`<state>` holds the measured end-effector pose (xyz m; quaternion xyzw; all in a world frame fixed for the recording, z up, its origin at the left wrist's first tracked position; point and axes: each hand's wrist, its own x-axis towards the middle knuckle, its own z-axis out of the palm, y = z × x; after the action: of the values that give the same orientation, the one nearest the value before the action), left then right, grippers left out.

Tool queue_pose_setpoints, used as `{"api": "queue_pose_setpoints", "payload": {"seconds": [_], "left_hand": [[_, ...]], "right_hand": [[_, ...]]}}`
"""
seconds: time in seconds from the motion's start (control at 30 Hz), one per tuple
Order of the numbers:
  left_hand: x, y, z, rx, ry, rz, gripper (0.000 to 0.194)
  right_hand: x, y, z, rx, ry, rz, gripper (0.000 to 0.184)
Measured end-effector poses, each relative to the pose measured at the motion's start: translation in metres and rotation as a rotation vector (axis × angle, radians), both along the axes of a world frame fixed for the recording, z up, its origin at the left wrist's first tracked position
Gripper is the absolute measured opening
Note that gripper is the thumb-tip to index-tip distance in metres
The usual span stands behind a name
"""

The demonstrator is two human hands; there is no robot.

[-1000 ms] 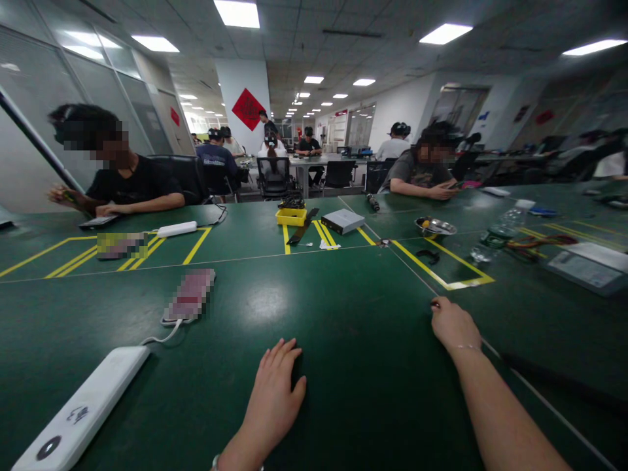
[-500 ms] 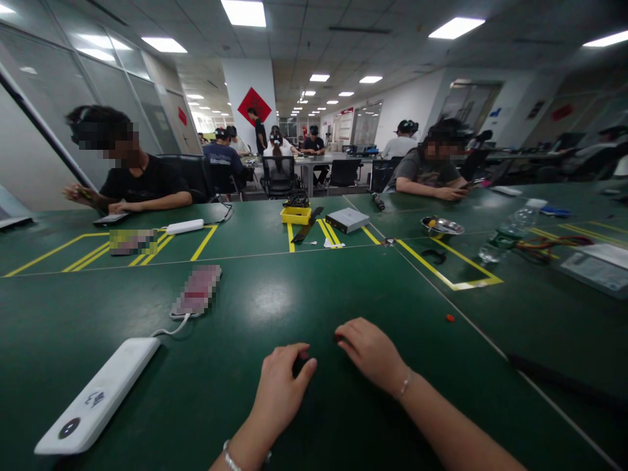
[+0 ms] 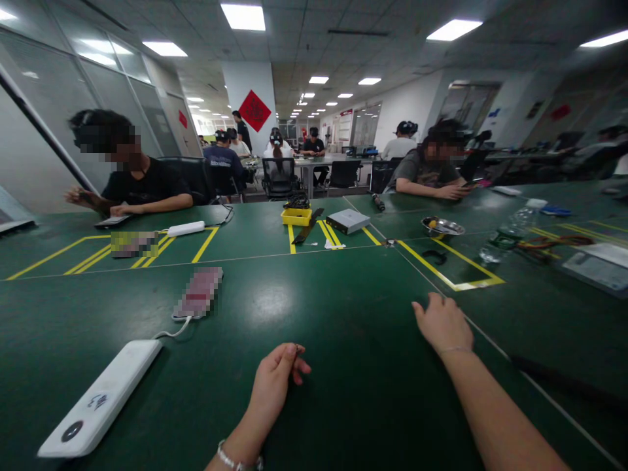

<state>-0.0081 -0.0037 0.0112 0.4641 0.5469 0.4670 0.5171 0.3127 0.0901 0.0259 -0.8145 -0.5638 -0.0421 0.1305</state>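
where the right hand [image 3: 444,324] hides the table [image 3: 343,399], yellow tape [image 3: 478,285] lies beyond.

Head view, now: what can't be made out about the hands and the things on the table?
All in the head view:
Left hand: whether its fingertips pinch something, too small to tell.
Right hand: anything beneath it, hidden by the hand.
Plugged-in phone: its screen, blurred into blocks.
Metal bowl: its full contents, too small.
Gray box: one end, cut off by the right edge.
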Motion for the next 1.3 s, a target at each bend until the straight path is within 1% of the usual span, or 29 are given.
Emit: {"api": "queue_pose_setpoints", "payload": {"seconds": [0.07,0.13,0.27,0.4,0.47,0.5,0.57,0.63,0.67,0.7,0.77,0.83,0.93,1.03,1.1,1.17,1.3], "left_hand": [[0.000,0.000,-0.001,-0.022,-0.082,0.012,0.041],[0.000,0.000,-0.001,-0.031,-0.130,0.027,0.041],[0.000,-0.001,0.001,-0.037,-0.165,0.062,0.039],[0.000,0.000,0.003,-0.019,-0.153,0.044,0.039],[0.000,0.000,0.003,-0.011,-0.138,0.028,0.040],[0.001,0.000,0.003,-0.010,-0.128,0.025,0.041],[0.002,0.000,0.004,-0.008,-0.110,0.030,0.041],[0.002,0.000,0.004,-0.009,-0.098,0.035,0.040],[0.002,-0.001,0.004,-0.009,-0.093,0.038,0.039],[0.002,-0.001,0.004,-0.008,-0.087,0.040,0.039],[0.001,-0.001,0.004,-0.004,-0.070,0.046,0.037],[0.000,0.000,0.003,0.004,-0.063,0.058,0.033],[0.001,0.002,-0.002,0.035,-0.093,0.070,0.027],[0.001,0.004,-0.010,0.069,-0.070,0.078,0.024],[0.001,0.004,-0.013,0.087,0.012,0.087,0.021],[0.000,0.003,-0.013,0.098,0.109,0.103,0.018],[0.000,0.000,-0.008,0.121,0.226,0.133,0.015]], "right_hand": [[0.032,0.006,-0.005,-0.082,0.013,-0.148,0.059],[0.049,0.007,-0.011,-0.140,0.056,-0.202,0.060],[0.057,0.009,-0.019,-0.173,0.085,-0.153,0.046],[0.051,0.012,-0.019,-0.148,0.165,-0.085,0.034],[0.039,0.011,-0.016,-0.127,0.315,-0.028,0.030],[0.030,0.010,-0.014,-0.109,0.435,0.021,0.029],[0.002,0.004,-0.011,-0.075,0.756,0.153,0.027],[-0.035,-0.005,-0.007,-0.074,1.128,0.275,0.024],[-0.055,-0.011,-0.006,-0.089,1.316,0.310,0.023],[-0.075,-0.017,-0.004,-0.114,1.496,0.323,0.022],[-0.111,-0.030,-0.001,-0.169,1.806,0.297,0.022],[-0.139,-0.043,0.000,-0.211,2.020,0.223,0.022],[-0.161,-0.058,0.001,-0.221,2.184,0.089,0.018],[-0.164,-0.066,0.000,-0.221,2.245,0.008,0.013],[-0.162,-0.068,-0.001,-0.238,2.248,0.007,0.013],[-0.160,-0.067,-0.003,-0.255,2.226,0.035,0.015],[-0.159,-0.065,-0.010,-0.285,2.151,0.125,0.017]]}}
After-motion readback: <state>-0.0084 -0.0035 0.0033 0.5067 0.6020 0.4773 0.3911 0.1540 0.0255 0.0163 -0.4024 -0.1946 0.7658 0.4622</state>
